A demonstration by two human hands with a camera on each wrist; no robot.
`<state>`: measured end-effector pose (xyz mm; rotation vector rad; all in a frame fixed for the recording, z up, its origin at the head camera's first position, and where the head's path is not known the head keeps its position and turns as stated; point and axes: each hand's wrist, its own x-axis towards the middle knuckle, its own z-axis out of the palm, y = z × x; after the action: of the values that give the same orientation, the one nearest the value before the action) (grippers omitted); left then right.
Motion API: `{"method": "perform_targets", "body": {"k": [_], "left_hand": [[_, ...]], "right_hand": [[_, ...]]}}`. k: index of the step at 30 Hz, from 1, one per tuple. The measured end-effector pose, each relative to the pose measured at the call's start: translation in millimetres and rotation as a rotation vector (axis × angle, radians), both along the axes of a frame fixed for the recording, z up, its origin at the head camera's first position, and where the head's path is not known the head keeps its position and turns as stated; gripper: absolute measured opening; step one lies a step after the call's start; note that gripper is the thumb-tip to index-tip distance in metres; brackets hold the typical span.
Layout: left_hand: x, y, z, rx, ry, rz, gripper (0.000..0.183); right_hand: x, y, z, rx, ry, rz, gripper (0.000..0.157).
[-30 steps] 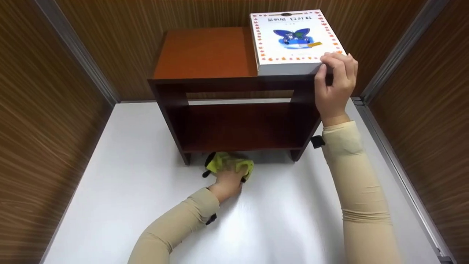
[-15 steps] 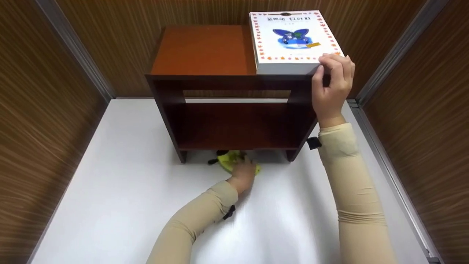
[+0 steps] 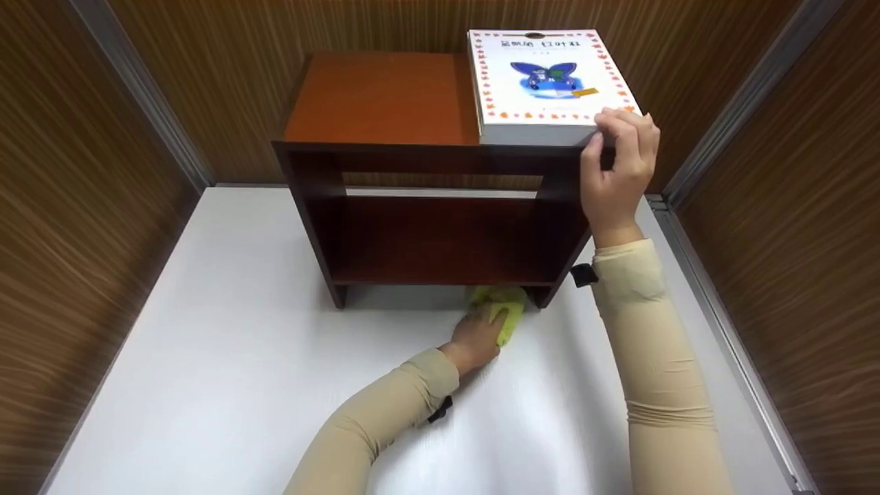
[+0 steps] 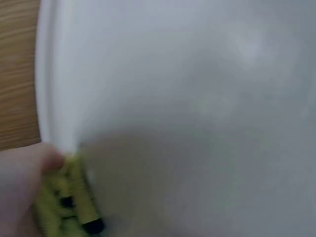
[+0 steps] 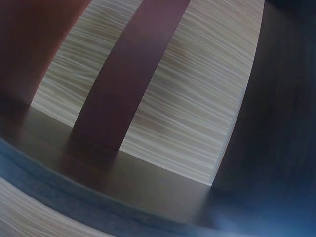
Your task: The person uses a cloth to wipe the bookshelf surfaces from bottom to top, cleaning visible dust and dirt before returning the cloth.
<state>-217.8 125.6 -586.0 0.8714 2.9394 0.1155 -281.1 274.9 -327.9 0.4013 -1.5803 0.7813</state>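
In the head view my left hand (image 3: 474, 338) grips a yellow-green cloth (image 3: 509, 323) with black bits, low at the right front foot of a dark red wooden shelf unit (image 3: 385, 103). Part of the cloth lies under the unit's lower board. The left wrist view catches the cloth (image 4: 81, 197) bunched under the fingers, black tabs showing. Up at the unit's right front corner, my right hand (image 3: 619, 168) has its fingers bent over the corner of a thick white book (image 3: 543, 89), thumb at the front edge below. This hand is out of sight in the right wrist view.
A white tabletop (image 3: 227, 357) carries the unit. Wood-patterned panels stand at the back (image 3: 385, 27), left (image 3: 82, 206) and right (image 3: 790, 227), with grey metal strips at the corners. The unit's back bar (image 5: 133, 74) shows in the right wrist view.
My left hand has slid the cloth rightward along the unit's front bottom, from left of middle to the right foot. The right hand stays at the book's corner; the view shifts slightly.
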Motion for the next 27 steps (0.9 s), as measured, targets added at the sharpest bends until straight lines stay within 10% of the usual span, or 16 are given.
{"method": "perform_targets", "body": {"k": [4, 9, 13, 24, 27], "left_hand": [[-4.4, 11, -4.0, 0.242, -0.031, 0.096, 0.051], [-9.8, 34, -6.3, 0.726, -0.243, 0.209, 0.036], [-12.3, 54, -11.0, 0.858, -0.326, 0.19, 0.036], [-14.1, 59, -19.7, 0.307, 0.272, 0.016, 0.05], [-16.4, 59, -13.1, 0.195, 0.297, -0.027, 0.038]], "right_hand": [[3.6, -3, -0.5, -0.01, 0.001, -0.004, 0.016], [13.6, -13, 4.7, -0.015, 0.002, -0.001, 0.017], [17.0, -19, 7.1, -0.011, 0.008, 0.008, 0.016], [10.1, -11, 3.1, -0.011, 0.026, 0.005, 0.015], [5.4, -4, -0.1, -0.008, 0.018, -0.009, 0.015]]}}
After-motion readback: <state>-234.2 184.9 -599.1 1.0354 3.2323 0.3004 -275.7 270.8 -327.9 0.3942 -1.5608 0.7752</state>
